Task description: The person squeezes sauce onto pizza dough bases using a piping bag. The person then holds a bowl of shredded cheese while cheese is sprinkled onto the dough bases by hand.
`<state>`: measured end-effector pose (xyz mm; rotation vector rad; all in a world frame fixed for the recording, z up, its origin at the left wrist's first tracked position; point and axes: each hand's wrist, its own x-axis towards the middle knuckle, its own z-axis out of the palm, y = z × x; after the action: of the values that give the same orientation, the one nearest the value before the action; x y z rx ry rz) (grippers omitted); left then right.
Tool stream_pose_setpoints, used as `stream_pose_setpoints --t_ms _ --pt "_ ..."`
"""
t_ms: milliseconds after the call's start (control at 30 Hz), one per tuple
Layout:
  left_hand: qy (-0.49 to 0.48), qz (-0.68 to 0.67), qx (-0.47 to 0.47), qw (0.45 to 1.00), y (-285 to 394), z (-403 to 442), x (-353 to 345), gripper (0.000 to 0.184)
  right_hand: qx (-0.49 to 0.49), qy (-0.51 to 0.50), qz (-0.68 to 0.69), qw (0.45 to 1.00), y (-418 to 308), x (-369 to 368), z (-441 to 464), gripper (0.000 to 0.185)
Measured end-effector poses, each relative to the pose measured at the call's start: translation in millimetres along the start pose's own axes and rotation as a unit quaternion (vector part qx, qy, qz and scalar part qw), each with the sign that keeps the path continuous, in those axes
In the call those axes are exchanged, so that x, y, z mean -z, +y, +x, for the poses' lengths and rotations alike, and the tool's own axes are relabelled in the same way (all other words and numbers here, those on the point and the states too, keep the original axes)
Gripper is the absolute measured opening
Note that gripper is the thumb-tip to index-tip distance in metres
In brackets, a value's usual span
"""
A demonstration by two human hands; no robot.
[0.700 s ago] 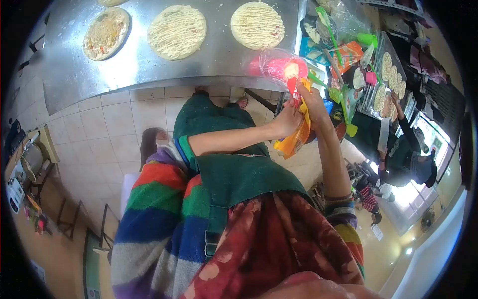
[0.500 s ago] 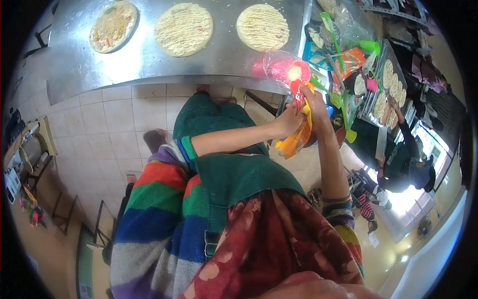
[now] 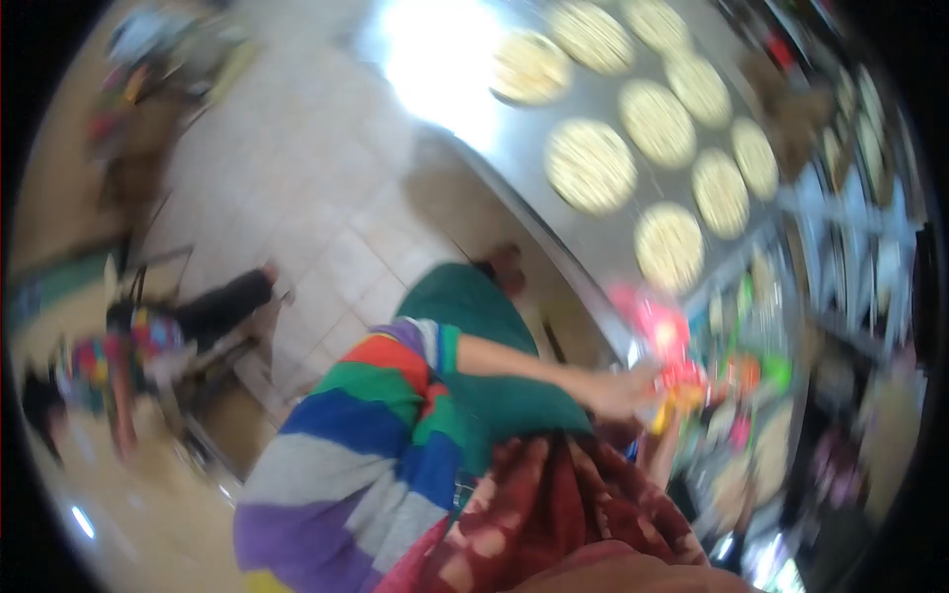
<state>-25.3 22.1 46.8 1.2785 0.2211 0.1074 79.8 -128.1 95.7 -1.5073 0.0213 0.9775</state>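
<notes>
My left hand [image 3: 621, 392] reaches in from the left, closed at the red end of a yellow-and-red packet [image 3: 680, 400]. Motion smears its fingers. My right hand [image 3: 660, 445] is on the yellow part below, mostly hidden and blurred. Just beyond the packet, at the table corner, is a pink thing [image 3: 662, 326] in clear plastic, its kind unclear. Several round pizzas lie on the metal table [image 3: 554, 222], topped with pale piped lines. The closest pizza [image 3: 669, 247] lies just past the pink thing.
Green, orange and clear plastic items [image 3: 746, 371] crowd the right side. A person [image 3: 148, 336] in dark trousers is at the left. Metal racking [image 3: 850, 227] stands at far right. Tiled floor [image 3: 316, 198] runs along the table's left side.
My view has swung toward the table's other side, so more pizzas show and the table runs diagonally. Both hands stay at the packet. The person at left has come into view.
</notes>
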Motion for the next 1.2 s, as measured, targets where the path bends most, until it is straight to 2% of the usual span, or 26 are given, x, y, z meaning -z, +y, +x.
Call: stream_pose_setpoints --t_ms 133,233,333,400,533,567,667,700,800,833,933,967,1033,1100,1200 --pt "0.055 -0.049 -0.15 0.986 21 -18 43 0.051 0.022 -0.118 -0.199 0.973 1 -47 17 0.034" --pt "0.224 0.103 -0.102 0.964 28 -55 64 0.052 0.041 -0.233 -0.316 0.919 -4 -103 31 0.032" --pt "0.236 0.094 -0.114 0.96 61 -128 135 0.055 0.066 -0.332 -0.395 0.854 0 -174 34 0.03" --pt "0.329 0.089 -0.097 0.935 71 -189 169 0.055 0.083 -0.39 -0.427 0.812 8 -224 30 0.028" --pt "0.464 0.11 -0.054 0.877 87 -313 223 0.057 0.132 -0.51 -0.457 0.717 39 -352 18 0.022" --pt "0.512 0.097 -0.076 0.85 88 -340 238 0.055 0.128 -0.546 -0.455 0.692 40 -393 0 0.022" --pt "0.582 0.11 0.014 0.806 111 -429 282 0.053 0.179 -0.614 -0.39 0.663 85 -489 -26 0.021" --pt "0.634 0.188 -0.062 0.748 68 -437 316 0.049 0.173 -0.604 -0.413 0.66 98 -522 -36 0.025" --pt "0.69 0.111 -0.065 0.712 101 -511 357 0.054 0.172 -0.612 -0.43 0.641 124 -608 -80 0.021" --pt "0.735 0.149 -0.055 0.659 103 -526 373 0.051 0.163 -0.616 -0.424 0.643 135 -627 -80 0.022" --pt "0.713 -0.003 -0.009 0.701 137 -572 404 0.043 0.132 -0.627 -0.439 0.63 163 -677 -62 0.021" --pt "0.733 0.01 -0.049 0.679 134 -583 422 0.038 0.117 -0.628 -0.45 0.624 174 -699 -57 0.021" --pt "0.75 0.018 -0.038 0.66 125 -614 465 0.036 0.082 -0.626 -0.473 0.614 194 -743 -52 0.02" --pt "0.769 0.009 -0.032 0.638 129 -642 498 0.032 0.091 -0.648 -0.48 0.584 208 -795 -54 0.02" --pt "0.81 0.018 -0.081 0.581 129 -690 554 0.03 0.096 -0.691 -0.497 0.517 231 -892 -60 0.023"
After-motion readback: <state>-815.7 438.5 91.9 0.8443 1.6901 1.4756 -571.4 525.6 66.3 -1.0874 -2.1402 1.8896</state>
